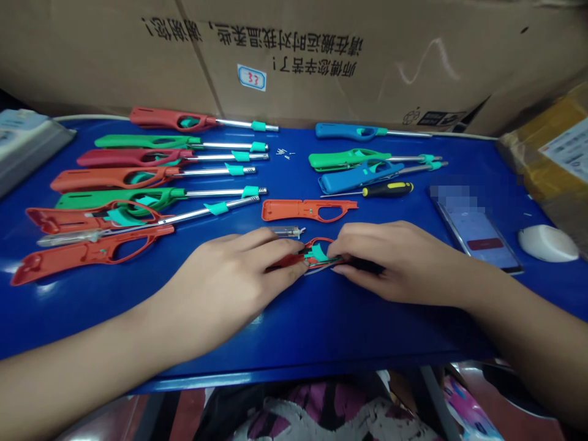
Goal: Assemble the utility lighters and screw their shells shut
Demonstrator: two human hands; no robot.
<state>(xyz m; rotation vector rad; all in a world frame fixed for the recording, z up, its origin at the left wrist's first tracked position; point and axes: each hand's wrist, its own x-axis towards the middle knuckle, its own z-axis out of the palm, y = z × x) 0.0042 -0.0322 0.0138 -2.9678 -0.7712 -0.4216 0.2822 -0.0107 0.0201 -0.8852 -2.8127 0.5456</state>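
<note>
My left hand (243,285) is closed on the near end of an orange lighter shell half (288,260), which lies open-side up on the blue table. A teal trigger (316,252) sits in the shell beside its finger loop. With thumb and fingers pinched, my right hand (390,263) grips the loop end of the same shell, where a thin wire or rod shows. Just behind my left fingers lies a clear fuel tank (287,232). A matching orange shell half (309,210) rests farther back. My fingers hide much of the held shell.
Several long-necked lighters (133,159) lie at left, one opened with its tank (68,237) exposed. More lighters (358,174), a screwdriver (388,189), a phone (478,229) and a white mouse (548,243) are at right. Small screws (282,152) lie near a cardboard box (294,73).
</note>
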